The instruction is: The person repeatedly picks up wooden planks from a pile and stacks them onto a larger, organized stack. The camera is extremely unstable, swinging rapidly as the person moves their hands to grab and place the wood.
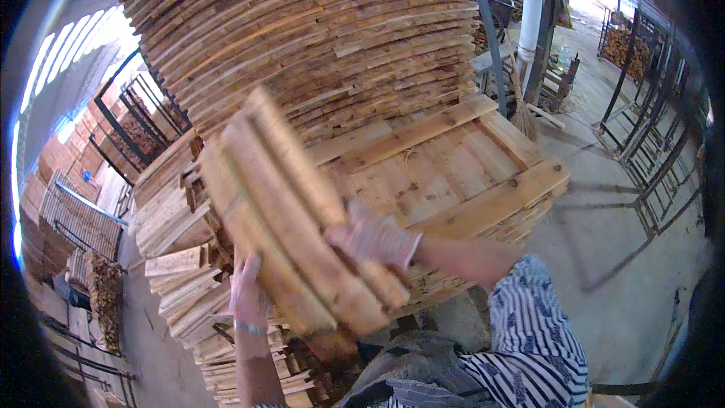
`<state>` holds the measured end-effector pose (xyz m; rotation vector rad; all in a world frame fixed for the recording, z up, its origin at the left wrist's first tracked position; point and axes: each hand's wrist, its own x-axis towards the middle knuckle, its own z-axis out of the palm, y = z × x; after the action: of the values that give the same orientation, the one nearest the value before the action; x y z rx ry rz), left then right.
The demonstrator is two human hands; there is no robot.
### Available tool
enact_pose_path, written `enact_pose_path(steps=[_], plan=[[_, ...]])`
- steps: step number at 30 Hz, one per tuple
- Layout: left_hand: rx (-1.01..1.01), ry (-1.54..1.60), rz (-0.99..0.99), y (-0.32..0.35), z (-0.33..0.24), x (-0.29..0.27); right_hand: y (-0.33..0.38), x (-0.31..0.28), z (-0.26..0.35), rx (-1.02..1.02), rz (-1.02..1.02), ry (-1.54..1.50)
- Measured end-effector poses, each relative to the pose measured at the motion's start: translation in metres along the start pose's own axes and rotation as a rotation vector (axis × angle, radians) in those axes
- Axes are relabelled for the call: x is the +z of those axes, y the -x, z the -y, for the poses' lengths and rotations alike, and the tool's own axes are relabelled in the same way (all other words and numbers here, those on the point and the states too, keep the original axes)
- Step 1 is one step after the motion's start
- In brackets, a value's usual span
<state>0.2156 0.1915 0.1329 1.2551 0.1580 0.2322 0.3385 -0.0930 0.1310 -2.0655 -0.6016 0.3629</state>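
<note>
Stacked boards (317, 45) rise far behind; nearer, slanted wooden planks (291, 242) lie between both hands. Right hand (370, 236) clasps their right edge; left hand (248, 287) meets the left, its grip unclear. Even pressure should prevent slipping.

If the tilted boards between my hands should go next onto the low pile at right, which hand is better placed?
Probably the right hand: it touches the tilted boards along their right side, nearer the low pile. The left hand is at their left edge, with them between it and the pile.
</note>
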Motion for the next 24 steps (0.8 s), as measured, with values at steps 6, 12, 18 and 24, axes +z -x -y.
enact_pose_path(steps=[6, 12, 18, 24], plan=[[-0.408, -0.416, -0.081, -0.139, 0.076, 0.023, 0.021, -0.188, -0.122, 0.128, -0.141, 0.359], [-0.353, -0.053, -0.216, -0.140, 0.085, 0.016, 0.051, -0.231, -0.237, 0.359, -0.311, 0.537], [-0.185, -0.753, -0.058, -0.123, 0.018, 0.006, 0.062, -0.195, -0.179, -0.031, -0.501, 0.862], [-0.432, -1.370, -0.150, -0.146, 0.021, 0.019, 0.002, -0.086, -0.071, 0.110, -0.243, 0.529]])
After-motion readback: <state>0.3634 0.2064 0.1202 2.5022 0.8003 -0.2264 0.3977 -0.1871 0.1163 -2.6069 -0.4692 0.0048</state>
